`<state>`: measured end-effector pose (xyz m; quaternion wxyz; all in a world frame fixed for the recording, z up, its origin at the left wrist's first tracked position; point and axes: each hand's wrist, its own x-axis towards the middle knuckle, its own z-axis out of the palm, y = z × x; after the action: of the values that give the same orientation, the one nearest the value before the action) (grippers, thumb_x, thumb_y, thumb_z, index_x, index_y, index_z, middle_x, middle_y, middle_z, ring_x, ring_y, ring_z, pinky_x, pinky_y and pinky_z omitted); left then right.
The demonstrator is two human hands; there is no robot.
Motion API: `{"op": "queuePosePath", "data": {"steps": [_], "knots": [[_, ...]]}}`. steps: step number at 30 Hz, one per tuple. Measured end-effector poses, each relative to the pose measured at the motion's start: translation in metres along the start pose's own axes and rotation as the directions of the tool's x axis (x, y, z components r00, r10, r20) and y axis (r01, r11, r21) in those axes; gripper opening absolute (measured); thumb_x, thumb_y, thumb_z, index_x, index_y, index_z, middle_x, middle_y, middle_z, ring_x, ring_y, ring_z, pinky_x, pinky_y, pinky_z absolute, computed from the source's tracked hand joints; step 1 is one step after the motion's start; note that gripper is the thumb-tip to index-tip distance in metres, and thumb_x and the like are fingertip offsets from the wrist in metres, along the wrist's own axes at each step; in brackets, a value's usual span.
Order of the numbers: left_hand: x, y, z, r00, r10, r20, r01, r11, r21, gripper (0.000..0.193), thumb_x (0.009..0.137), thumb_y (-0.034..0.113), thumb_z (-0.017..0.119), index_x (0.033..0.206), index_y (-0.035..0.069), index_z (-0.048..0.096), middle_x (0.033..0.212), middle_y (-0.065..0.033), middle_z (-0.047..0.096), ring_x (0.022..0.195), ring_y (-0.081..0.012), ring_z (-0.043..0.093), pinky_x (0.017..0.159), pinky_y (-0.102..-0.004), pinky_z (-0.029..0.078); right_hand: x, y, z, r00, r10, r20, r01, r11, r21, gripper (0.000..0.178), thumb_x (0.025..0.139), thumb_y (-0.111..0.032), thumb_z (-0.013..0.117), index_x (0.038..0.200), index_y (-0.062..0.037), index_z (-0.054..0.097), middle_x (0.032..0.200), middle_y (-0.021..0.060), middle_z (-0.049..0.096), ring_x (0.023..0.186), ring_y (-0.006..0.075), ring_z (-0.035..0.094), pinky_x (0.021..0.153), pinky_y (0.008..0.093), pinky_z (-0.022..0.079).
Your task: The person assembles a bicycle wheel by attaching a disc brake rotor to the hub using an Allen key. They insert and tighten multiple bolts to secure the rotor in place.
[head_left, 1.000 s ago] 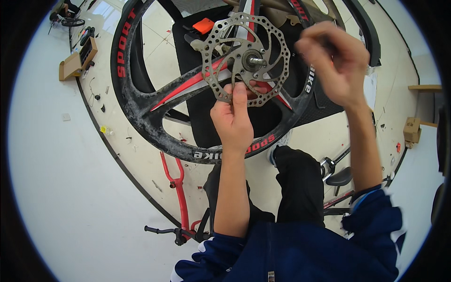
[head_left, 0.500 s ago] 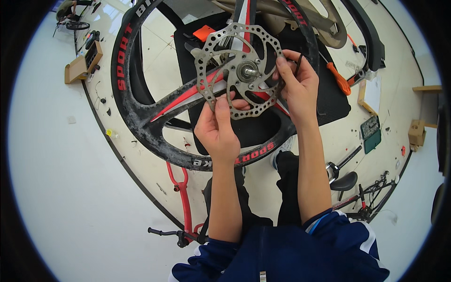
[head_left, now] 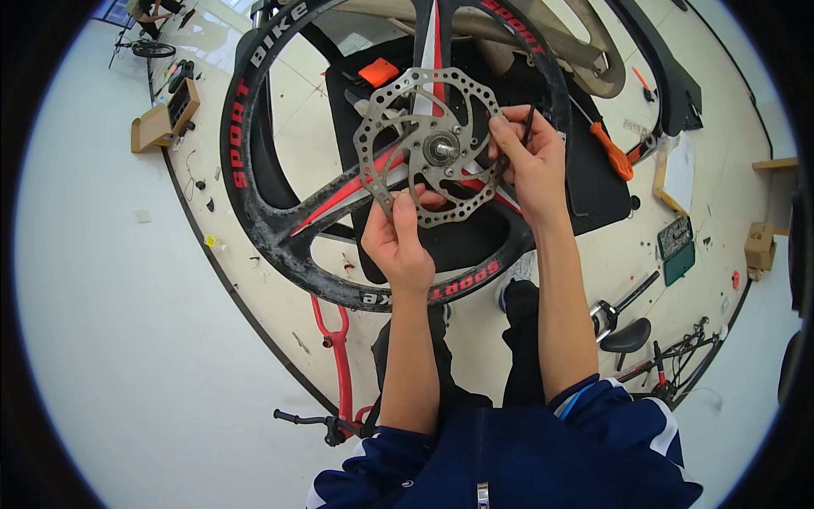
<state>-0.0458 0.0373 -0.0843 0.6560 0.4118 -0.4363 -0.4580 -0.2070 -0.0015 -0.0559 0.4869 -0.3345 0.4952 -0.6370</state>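
Note:
A silver brake disc rotor [head_left: 370,146] with a drilled rim lies over the middle of a black, red and white spoked bicycle wheel [head_left: 275,242]. The threaded axle [head_left: 444,151] sticks up through its centre, with small bolt heads around it. My left hand [head_left: 402,242] pinches the rotor's lower left rim, thumb on top and fingers beneath. On the right rim, my right hand [head_left: 532,161] is closed with thumb and fingers. A thin dark rod [head_left: 530,124], perhaps a hex key, stands out between its fingers; the rest of it is hidden.
Under the wheel is a black padded surface [head_left: 610,197] bearing an orange-handled screwdriver [head_left: 612,153] and an orange piece [head_left: 378,73]. A beige frame [head_left: 606,76] lies beyond. On the floor are a green tool case [head_left: 680,265], a saddle [head_left: 626,336], a red fork [head_left: 342,373] and an open carton [head_left: 155,127].
The whole view has shifted a little, the surroundings moving right and down. The rotor sits slightly lower in the picture, and both hands keep their hold on its rim.

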Motion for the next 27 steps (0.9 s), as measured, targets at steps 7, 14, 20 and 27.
{"op": "queuePosePath", "data": {"steps": [7, 14, 20, 27], "knots": [[0.003, 0.0, -0.001, 0.999, -0.022, 0.025, 0.023, 0.999, -0.041, 0.022, 0.098, 0.013, 0.054, 0.098, -0.007, 0.064, 0.085, -0.0106, 0.069, 0.078, -0.0139, 0.065, 0.075, -0.027, 0.05, -0.038, -0.022, -0.01, 0.986, -0.113, -0.125, 0.038, 0.871, -0.491, 0.032, 0.102, -0.024, 0.045, 0.09, 0.0011, 0.061, 0.071, 0.0054, 0.06, 0.058, 0.0099, 0.048, 0.055, 0.0256, 0.037], [0.005, 0.0, 0.025, 0.996, -0.07, 0.048, 0.074, 0.992, -0.097, 0.01, 0.092, 0.002, 0.061, 0.099, -0.006, 0.061, 0.088, -0.0055, 0.067, 0.077, -0.01, 0.063, 0.072, -0.0218, 0.048, -0.056, -0.026, 0.016, 0.955, -0.175, 0.24, 0.287, 0.753, -0.592, 0.017, 0.099, -0.011, 0.049, 0.094, 0.0033, 0.056, 0.076, 0.0215, 0.06, 0.068, 0.0381, 0.059, 0.063, 0.0387, 0.046], [0.008, 0.008, 0.026, 0.997, -0.072, 0.034, 0.075, 0.994, -0.076, 0.01, 0.091, 0.004, 0.066, 0.092, -0.004, 0.06, 0.082, -0.0001, 0.063, 0.073, -0.0032, 0.055, 0.064, -0.0188, 0.042, -0.057, -0.025, 0.017, 0.963, -0.146, 0.225, 0.263, 0.685, -0.68, 0.011, 0.096, -0.009, 0.054, 0.094, 0.0022, 0.057, 0.069, 0.0197, 0.059, 0.06, 0.0374, 0.057, 0.056, 0.0377, 0.044], [0.01, 0.006, 0.025, 0.996, -0.077, 0.037, 0.079, 0.994, -0.077, 0.012, 0.091, 0.005, 0.066, 0.087, -0.002, 0.058, 0.078, 0.0006, 0.061, 0.071, -0.0033, 0.054, 0.063, -0.0192, 0.043, -0.06, -0.024, 0.021, 0.962, -0.116, 0.246, 0.251, 0.729, -0.637, 0.011, 0.096, -0.008, 0.054, 0.095, 0.0022, 0.057, 0.07, 0.0196, 0.059, 0.059, 0.0363, 0.057, 0.055, 0.0367, 0.043]]}}
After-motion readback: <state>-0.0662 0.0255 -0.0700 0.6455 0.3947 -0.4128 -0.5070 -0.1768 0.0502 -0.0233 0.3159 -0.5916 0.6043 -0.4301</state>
